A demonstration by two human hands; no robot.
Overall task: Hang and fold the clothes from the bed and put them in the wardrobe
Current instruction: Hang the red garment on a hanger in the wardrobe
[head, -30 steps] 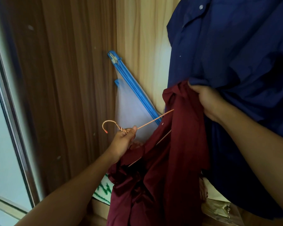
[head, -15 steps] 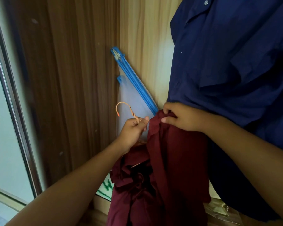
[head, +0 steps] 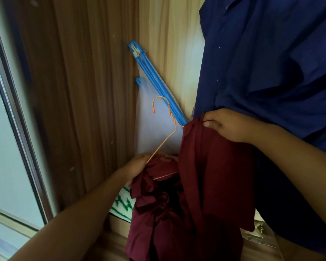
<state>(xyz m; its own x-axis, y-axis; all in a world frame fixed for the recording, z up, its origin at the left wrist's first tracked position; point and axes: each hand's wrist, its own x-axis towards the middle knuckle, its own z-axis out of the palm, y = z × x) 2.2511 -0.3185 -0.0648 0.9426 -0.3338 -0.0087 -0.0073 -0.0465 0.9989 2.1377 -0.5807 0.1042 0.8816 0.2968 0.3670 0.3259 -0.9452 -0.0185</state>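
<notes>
A maroon garment hangs partly on a thin orange wire hanger inside the wooden wardrobe. The hanger's hook points up and left, free of any rail. My right hand pinches the top edge of the maroon cloth at the hanger's right shoulder. My left hand grips the hanger's lower left arm together with bunched maroon cloth. A dark blue shirt hangs at the right, just behind my right hand.
A blue-framed translucent bag leans in the wardrobe's corner behind the hanger. Brown wood panels form the left wall, with a sliding door frame beyond. A green-patterned cloth and crinkled plastic lie on the wardrobe floor.
My left hand slid from the hanger's neck down to its lower left arm. My right hand shifted right along the maroon cloth's top edge, and the hanger's left side is now bare.
</notes>
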